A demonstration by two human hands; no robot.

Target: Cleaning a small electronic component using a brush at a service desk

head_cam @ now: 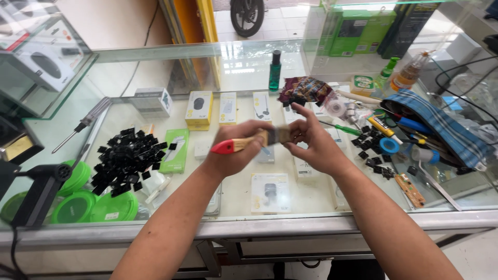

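My left hand (236, 153) grips a small paintbrush (244, 143) by its wooden handle with a red tip, held level above a glass counter (155, 215). My right hand (314, 140) meets it at the bristle end, with the fingers pinched around the brush head or a small dark part there; motion blur hides which. Both hands hover over small boxed goods under the glass.
A heap of small black parts (127, 161) lies at the left beside green round lids (96, 205). More black parts (371, 150), a small circuit board (410, 189), a blue checked pouch (441, 127) with tools, bottles (275, 70) and a screwdriver (83, 124) crowd the counter.
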